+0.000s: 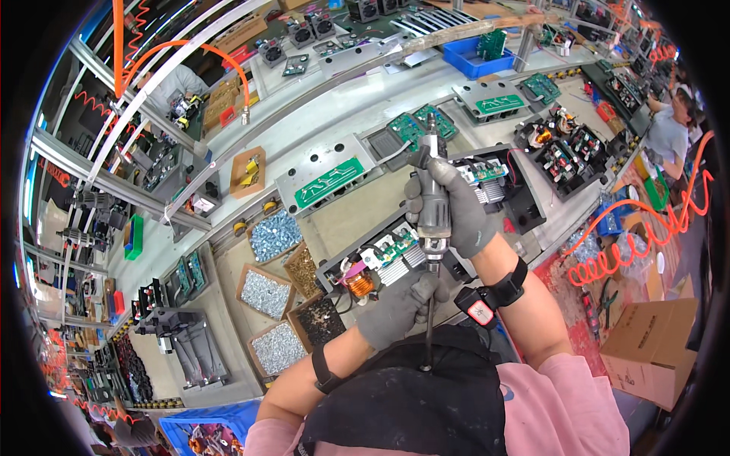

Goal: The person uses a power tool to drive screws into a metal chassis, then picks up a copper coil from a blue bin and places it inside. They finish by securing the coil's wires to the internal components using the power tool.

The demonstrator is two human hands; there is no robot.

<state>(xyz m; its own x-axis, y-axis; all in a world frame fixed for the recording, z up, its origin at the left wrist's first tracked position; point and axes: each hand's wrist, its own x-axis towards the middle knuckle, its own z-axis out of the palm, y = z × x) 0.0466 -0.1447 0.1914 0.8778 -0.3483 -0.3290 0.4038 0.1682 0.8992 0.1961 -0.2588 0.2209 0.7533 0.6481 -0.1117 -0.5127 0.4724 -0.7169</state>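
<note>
My right hand [462, 204], in a grey glove, is wrapped round the body of a grey power screwdriver [434, 209]. The tool stands lengthwise in front of my chest, its long thin bit [429, 342] pointing back at my black apron [403, 403]. Close below the chuck, my left hand [399, 310], gloved too, has its fingers closed on the bit. Beneath the hands on the bench lies a black housing with a circuit board [391, 247], silver heat sinks and a copper coil [359, 283]; the tool and gloves hide part of it.
Small trays of silver screws [264, 292], brass-coloured parts [303, 270] and black screws [319, 319] stand at the left. A metal plate with a green board [328, 182] lies beyond. An orange coiled hose [608, 262] and a cardboard box [646, 349] are at the right; another person [669, 133] works farther off.
</note>
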